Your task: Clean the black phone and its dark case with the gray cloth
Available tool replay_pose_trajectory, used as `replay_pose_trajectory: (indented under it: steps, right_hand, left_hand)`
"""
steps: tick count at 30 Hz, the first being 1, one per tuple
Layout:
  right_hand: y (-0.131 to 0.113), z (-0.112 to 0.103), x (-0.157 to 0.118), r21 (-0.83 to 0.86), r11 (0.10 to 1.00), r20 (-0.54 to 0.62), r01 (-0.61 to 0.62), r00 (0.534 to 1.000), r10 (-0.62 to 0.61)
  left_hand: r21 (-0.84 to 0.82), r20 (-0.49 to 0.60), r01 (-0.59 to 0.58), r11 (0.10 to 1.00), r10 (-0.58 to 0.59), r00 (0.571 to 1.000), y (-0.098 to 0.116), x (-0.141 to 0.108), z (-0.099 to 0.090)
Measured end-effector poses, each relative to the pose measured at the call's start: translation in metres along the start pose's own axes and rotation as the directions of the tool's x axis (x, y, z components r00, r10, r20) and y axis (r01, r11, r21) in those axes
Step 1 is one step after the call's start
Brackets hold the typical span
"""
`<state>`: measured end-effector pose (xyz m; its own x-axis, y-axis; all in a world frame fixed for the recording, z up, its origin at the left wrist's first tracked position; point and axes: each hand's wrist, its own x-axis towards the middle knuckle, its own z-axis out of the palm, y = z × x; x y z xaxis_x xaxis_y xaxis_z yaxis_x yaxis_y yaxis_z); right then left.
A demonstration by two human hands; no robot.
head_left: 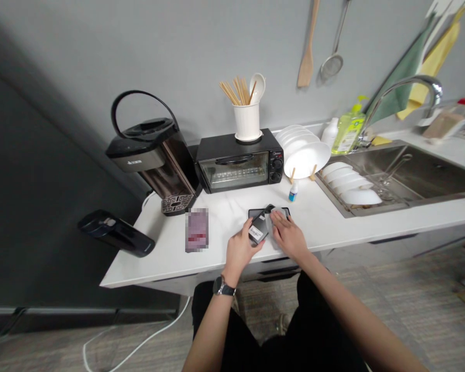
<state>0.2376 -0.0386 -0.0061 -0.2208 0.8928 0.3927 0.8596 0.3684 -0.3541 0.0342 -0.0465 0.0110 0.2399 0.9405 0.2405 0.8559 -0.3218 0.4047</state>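
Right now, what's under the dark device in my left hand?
Edges of a flat black object show beyond the dark device. Its middle is covered by the device, pale cloth and your right hand; whether device and object touch is hidden.

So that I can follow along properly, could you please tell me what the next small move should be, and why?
Probably slide the pale, thin cloth-like sheet across the dark, flat rectangular device, because the right hand lies on the sheet at the device's edge, while the left hand holds the device, its white label facing up.
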Motion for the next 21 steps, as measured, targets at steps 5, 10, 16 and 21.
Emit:
replay_pose_trajectory:
  steps: [5, 10, 16, 21]
  right_hand:
    - [-0.005, 0.013, 0.038, -0.046, 0.995, -0.057, -0.084, 0.995, 0.081]
    - [-0.062, 0.027, 0.027, 0.067, 0.995, 0.006, 0.069, 0.998, -0.069]
    - [-0.083, 0.021, -0.018, 0.169, 0.983, 0.051, 0.068, 0.996, -0.077]
    - [-0.051, 0.01, -0.017, 0.109, 0.988, 0.111, 0.112, 0.986, -0.124]
  left_hand:
    - [-0.001, -0.027, -0.013, 1.0, 0.013, 1.0, 0.001, -0.001, -0.001]
    - [0.061, 0.013, -0.012, 0.998, 0.011, 1.0, -0.003, -0.002, -0.001]
    - [0.064, 0.045, -0.039, 0.997, 0.036, 0.998, -0.007, -0.005, 0.0]
    - [0.048, 0.029, 0.016, 0.999, -0.017, 0.999, 0.0, -0.003, 0.0]
